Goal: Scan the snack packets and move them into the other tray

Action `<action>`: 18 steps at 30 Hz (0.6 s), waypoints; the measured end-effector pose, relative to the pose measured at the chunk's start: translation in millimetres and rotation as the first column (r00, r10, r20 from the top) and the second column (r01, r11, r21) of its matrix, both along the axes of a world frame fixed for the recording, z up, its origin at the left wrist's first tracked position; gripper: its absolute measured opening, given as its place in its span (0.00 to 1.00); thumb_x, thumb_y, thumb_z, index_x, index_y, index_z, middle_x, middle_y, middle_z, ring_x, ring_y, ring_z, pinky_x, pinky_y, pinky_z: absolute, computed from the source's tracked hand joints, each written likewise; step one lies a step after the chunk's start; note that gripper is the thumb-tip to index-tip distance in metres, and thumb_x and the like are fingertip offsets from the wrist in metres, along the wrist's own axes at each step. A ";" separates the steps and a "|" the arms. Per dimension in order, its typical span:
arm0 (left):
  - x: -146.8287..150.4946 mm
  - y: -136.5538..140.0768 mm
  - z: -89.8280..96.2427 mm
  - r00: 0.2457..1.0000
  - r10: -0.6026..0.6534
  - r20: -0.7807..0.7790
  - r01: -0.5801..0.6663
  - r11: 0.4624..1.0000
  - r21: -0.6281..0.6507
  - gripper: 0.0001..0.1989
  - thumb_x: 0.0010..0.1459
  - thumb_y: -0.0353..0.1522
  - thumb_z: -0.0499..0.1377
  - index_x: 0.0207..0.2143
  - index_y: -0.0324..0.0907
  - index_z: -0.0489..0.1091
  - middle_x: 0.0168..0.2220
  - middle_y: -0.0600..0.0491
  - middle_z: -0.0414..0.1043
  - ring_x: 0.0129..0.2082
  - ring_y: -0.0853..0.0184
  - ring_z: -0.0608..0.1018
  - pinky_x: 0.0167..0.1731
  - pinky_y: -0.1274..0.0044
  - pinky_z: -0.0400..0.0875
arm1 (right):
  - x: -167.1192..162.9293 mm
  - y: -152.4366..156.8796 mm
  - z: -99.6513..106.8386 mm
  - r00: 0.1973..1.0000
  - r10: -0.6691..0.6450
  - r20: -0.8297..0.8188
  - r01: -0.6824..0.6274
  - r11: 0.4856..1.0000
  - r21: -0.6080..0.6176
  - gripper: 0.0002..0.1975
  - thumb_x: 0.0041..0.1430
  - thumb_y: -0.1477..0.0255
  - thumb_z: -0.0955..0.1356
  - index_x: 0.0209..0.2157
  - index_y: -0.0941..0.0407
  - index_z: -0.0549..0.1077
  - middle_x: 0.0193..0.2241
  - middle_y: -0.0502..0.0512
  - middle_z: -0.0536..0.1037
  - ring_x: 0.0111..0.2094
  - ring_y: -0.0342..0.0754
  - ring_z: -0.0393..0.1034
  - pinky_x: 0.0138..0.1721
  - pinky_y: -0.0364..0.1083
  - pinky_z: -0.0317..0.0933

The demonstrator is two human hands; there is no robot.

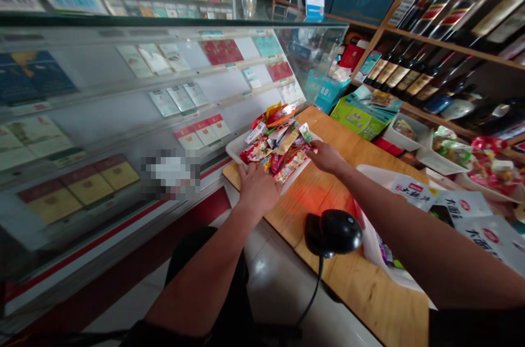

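Tray: white tray [234, 151], at the far end of the wooden counter [389, 308], just beside the glass display case [229, 98].
Snack packets: heaped in the tray, red, gold and orange wrappers [283, 142]; their print is too small to read.
Left hand: [260, 189] palm down at the near rim, forearm reaching forward; whether it grips, I cannot tell.
Right hand: [327, 157] at the tray's right side, wrist bent inward, fingertips close together; whether they pinch the rim, I cannot tell.
Scanner: black scanner [334, 231], nearer the body, red glow beyond.
White bags: [488, 232] "大面" readable, red logos blurred.
Blue carton: [326, 90] "0.0".
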State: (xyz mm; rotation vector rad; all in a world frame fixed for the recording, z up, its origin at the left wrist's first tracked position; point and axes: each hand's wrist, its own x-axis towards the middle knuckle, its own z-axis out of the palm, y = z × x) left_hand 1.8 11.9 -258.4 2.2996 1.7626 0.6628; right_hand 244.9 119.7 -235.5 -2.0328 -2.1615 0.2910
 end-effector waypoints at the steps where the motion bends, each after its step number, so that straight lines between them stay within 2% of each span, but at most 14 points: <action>1: -0.7 0.2 -0.8 1.000 0.002 0.013 -0.001 1.000 -0.007 0.17 0.61 0.41 0.59 0.30 0.36 0.79 0.41 0.32 0.73 0.52 0.38 0.67 0.60 0.43 0.44 | -3.0 1.1 -2.2 1.000 0.009 0.017 -0.009 1.000 0.002 0.21 0.66 0.62 0.66 0.54 0.60 0.76 0.47 0.68 0.79 0.47 0.59 0.74 0.48 0.51 0.64; 4: -2.9 1.6 -4.4 0.999 0.013 0.031 -0.013 1.000 0.002 0.16 0.61 0.40 0.59 0.31 0.36 0.79 0.40 0.33 0.73 0.52 0.40 0.67 0.61 0.44 0.44 | -9.8 1.7 -3.9 1.000 -0.019 -0.001 0.019 0.999 0.043 0.20 0.62 0.62 0.68 0.50 0.60 0.77 0.43 0.65 0.79 0.42 0.56 0.73 0.42 0.49 0.62; 8: -6.4 3.4 -7.4 0.999 0.035 0.035 -0.035 0.999 0.009 0.15 0.60 0.38 0.60 0.33 0.35 0.79 0.40 0.33 0.74 0.51 0.42 0.68 0.61 0.46 0.49 | -12.0 0.6 6.1 0.980 -0.078 -0.184 0.086 0.996 0.036 0.15 0.57 0.62 0.71 0.39 0.60 0.79 0.32 0.56 0.77 0.32 0.47 0.69 0.34 0.45 0.57; 11: -8.3 1.9 -2.8 0.998 0.048 0.046 -0.047 0.999 -0.009 0.14 0.61 0.38 0.61 0.33 0.35 0.78 0.40 0.35 0.74 0.51 0.44 0.69 0.58 0.49 0.55 | -10.5 -2.3 17.5 0.937 -0.097 -0.336 0.109 0.994 0.019 0.13 0.54 0.64 0.71 0.33 0.61 0.78 0.26 0.54 0.75 0.28 0.45 0.66 0.30 0.44 0.55; 15: -9.1 -2.6 10.2 0.990 0.115 0.083 -0.112 0.993 -0.033 0.11 0.62 0.37 0.62 0.34 0.37 0.75 0.44 0.38 0.73 0.52 0.47 0.69 0.54 0.55 0.61 | -10.8 -11.8 33.9 0.834 -0.149 -0.531 0.176 0.984 0.001 0.15 0.52 0.64 0.71 0.36 0.61 0.77 0.29 0.56 0.77 0.29 0.46 0.69 0.29 0.43 0.60; 18: -9.9 -3.3 16.8 0.977 0.133 0.168 -0.130 0.991 -0.029 0.10 0.64 0.37 0.60 0.36 0.38 0.74 0.45 0.40 0.72 0.51 0.51 0.71 0.53 0.59 0.64 | -13.8 -24.0 49.3 0.745 -0.190 -0.639 0.223 0.974 -0.029 0.16 0.50 0.65 0.71 0.38 0.60 0.75 0.33 0.57 0.79 0.32 0.47 0.73 0.29 0.43 0.64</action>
